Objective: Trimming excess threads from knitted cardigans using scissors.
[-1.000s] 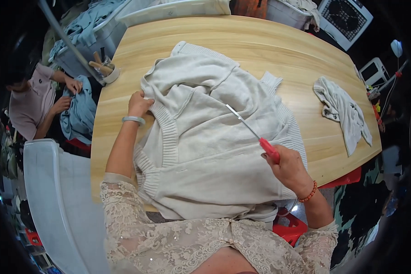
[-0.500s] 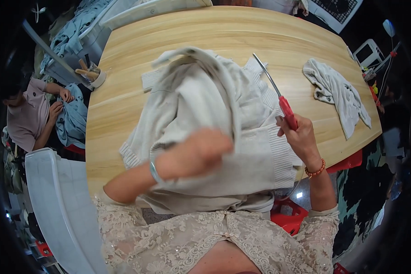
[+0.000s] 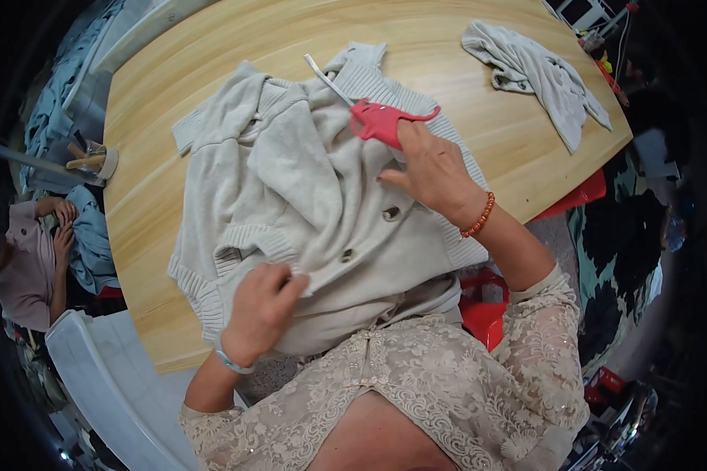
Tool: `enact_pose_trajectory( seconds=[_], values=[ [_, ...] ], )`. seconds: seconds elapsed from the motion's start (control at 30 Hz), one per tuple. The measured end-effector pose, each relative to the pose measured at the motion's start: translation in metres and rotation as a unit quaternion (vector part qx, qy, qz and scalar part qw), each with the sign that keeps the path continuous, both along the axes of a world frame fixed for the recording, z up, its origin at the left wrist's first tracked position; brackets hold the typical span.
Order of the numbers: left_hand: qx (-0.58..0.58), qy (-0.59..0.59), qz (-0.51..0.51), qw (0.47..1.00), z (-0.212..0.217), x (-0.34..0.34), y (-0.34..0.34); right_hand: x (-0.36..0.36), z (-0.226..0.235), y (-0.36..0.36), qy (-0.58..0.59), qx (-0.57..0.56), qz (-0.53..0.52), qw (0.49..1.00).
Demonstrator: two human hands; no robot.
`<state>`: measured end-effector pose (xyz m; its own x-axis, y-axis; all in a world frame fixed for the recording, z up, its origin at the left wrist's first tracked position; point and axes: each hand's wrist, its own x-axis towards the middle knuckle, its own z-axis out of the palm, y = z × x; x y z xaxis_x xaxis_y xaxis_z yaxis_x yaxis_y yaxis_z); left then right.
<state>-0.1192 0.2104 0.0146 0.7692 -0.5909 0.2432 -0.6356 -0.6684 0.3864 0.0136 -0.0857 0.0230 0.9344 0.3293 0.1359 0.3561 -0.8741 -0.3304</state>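
Note:
A cream knit cardigan point(image 3: 306, 173) with dark buttons and ribbed edges lies rumpled over the near side of the table. My left hand point(image 3: 263, 302) is closed on its ribbed edge at the near left; the fingertips are partly hidden and a little blurred. In my right hand point(image 3: 436, 169) is a red air blow gun point(image 3: 385, 124) with a thin metal nozzle, held above the right part of the cardigan. The nozzle points away and to the left, over the far part of the garment.
Another pale knit piece point(image 3: 534, 78) lies at the far right of the wooden table point(image 3: 145, 196). A cup of tools point(image 3: 96, 161) stands by the left edge. A co-worker point(image 3: 31, 259) handles blue cloth there. A white bin point(image 3: 102, 377) is at the near left, a red stool point(image 3: 485, 310) below.
The raised cardigan fabric has come down and lies flatter. My left hand has moved down and left; my right hand has swung the blow gun left over the garment. The view has shifted.

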Motion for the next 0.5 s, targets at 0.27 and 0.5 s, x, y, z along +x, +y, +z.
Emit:
enact_pose_trajectory(
  seconds=[0.27,0.5],
  values=[
    [-0.013,-0.151,0.204,0.967,0.007,0.009,0.042,-0.027,-0.038,-0.036,0.026,0.026,-0.097,0.995],
    [-0.003,-0.213,0.293,0.932,0.024,-0.008,0.084,-0.003,0.006,-0.074,0.152,0.191,0.011,0.97]
  ],
)
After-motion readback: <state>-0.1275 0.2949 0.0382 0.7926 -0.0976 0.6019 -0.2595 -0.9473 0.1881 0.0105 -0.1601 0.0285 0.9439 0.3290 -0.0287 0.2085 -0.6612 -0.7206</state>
